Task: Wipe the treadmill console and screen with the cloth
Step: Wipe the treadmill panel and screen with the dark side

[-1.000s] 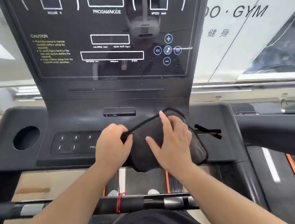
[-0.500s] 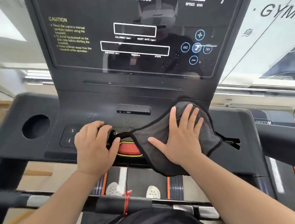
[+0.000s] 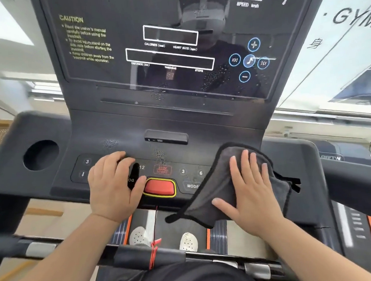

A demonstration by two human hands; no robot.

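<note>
The dark grey cloth (image 3: 216, 188) lies on the right half of the black treadmill console (image 3: 287, 157), its lower corner hanging off the front edge. My right hand (image 3: 250, 192) presses flat on it with fingers spread. My left hand (image 3: 113, 184) rests curled on the left keypad, apart from the cloth, with a small dark shape between thumb and fingers that I cannot identify. The red stop button (image 3: 160, 187) sits between my hands. Above, the glossy screen (image 3: 169, 45) carries droplets near its lower edge.
A round cup holder (image 3: 40, 155) is sunk in the console's left wing. A small port block (image 3: 166, 138) sits below the screen. The front handlebar (image 3: 143, 257) with a red cord crosses near my body. Below are the belt and white shoes (image 3: 188, 241).
The cloth has come free of my left hand and slid right under my right hand, uncovering the red stop button and middle keys. My left hand shifted left. The view moved closer.
</note>
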